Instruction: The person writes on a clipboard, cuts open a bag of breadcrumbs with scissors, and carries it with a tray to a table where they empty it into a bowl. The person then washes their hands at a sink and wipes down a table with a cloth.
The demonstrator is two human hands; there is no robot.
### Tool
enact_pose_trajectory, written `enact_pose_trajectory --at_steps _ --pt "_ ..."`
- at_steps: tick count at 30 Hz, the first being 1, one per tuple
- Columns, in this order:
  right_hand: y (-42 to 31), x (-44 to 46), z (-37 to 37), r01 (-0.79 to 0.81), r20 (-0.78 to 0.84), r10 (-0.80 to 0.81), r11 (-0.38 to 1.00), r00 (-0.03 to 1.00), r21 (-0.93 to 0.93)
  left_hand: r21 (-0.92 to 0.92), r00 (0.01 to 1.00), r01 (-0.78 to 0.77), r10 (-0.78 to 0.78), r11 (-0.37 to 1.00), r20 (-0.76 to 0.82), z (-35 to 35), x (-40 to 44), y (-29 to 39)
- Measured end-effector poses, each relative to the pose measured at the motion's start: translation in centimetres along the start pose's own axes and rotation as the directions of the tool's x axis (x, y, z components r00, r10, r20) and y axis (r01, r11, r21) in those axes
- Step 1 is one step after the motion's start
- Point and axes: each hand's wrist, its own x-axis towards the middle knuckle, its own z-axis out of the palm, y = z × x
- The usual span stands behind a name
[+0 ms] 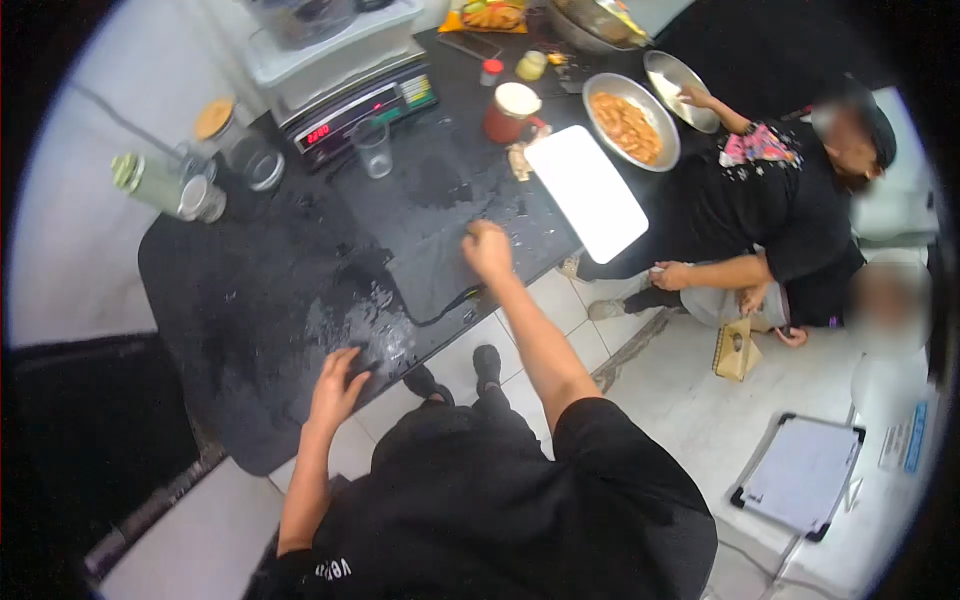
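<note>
My right hand [487, 250] is over the black tabletop [240, 300], its fingers curled closed. What they hold, if anything, is hidden. Under and beside that hand lies a darker, sheet-like patch with a curved dark edge; I cannot tell whether it is a cloth or a wet area. My left hand [335, 385] hovers at or just above the table's near edge, fingers spread and holding nothing. Wet streaks and drops glisten between the two hands. Nearest my right hand on the far side is a white rectangular tray or board [588, 195].
Left side: a lit digital scale [365, 110] under a plastic bin, a clear cup [373, 148], jars [250, 155]. Back right: a red mug [510, 112], a bowl of orange-coated pieces [628, 122], a metal bowl [682, 90]. A co-worker reaches into that bowl; another person sits nearby.
</note>
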Motion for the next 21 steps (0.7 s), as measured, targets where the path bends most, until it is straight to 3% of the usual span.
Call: enact_pose_trajectory --at_steps 2,4,6,8,10,11,13,15,17,18,19,21 --pt "-5.3 -2.0 -2.3 0.085 0.125 -0.072 0.991 0.99 -0.101 0.033 0.99 -0.05 0.054 0.998 -0.129 -2.0 0.0 -0.9" --pt "-5.6 -3.4 0.2 0.203 -0.032 -0.21 0.969 0.977 -0.141 -0.034 0.981 0.041 -0.047 0.999 -0.188 -3.6 0.7 -0.7" --pt "-6.0 -5.1 1.9 0.271 0.127 -0.261 0.961 0.957 -0.063 -0.026 0.981 0.02 -0.025 0.999 -0.194 -4.4 2.1 0.7" --pt "-6.0 -6.6 3.8 0.475 0.165 -0.446 0.844 0.88 -0.249 -0.017 0.978 -0.011 0.007 1.0 -0.21 -3.8 4.5 2.1" --pt "-5.7 -7.5 5.7 0.591 0.098 -0.583 0.79 0.807 -0.165 -0.02 0.971 -0.152 0.146 0.988 -0.191 -2.3 6.6 3.8" --pt "-5.4 -9.0 6.1 0.578 0.09 -0.572 0.8 0.816 -0.162 -0.038 0.964 -0.201 0.191 0.979 -0.184 -1.2 7.6 5.1" --pt "-6.1 -11.6 5.9 0.711 0.284 -0.706 0.696 0.649 0.104 0.011 0.963 -0.24 0.239 0.971 -0.128 1.0 9.5 6.6" --pt "-3.7 -12.3 7.2 0.817 0.33 -0.768 0.576 0.549 -0.019 0.035 0.965 -0.232 0.235 0.972 -0.119 2.2 11.0 7.3" --pt "-1.4 -10.5 5.0 0.79 0.381 -0.709 0.605 0.593 -0.104 0.12 0.933 -0.319 0.334 0.94 -0.136 1.8 12.1 8.1" --pt "0.2 -8.6 0.7 0.708 0.37 -0.632 0.698 0.681 -0.109 0.132 0.938 -0.299 0.316 0.945 -0.141 1.3 12.3 8.2" --pt "3.6 -7.2 0.5 0.571 0.157 -0.549 0.788 0.821 -0.23 0.121 0.955 -0.228 0.246 0.966 -0.166 0.6 12.6 8.3" --pt "9.2 -3.0 -4.6 0.266 0.158 -0.219 0.869 0.963 -0.416 0.128 0.959 -0.118 0.146 0.985 -0.243 -0.3 13.2 7.7"
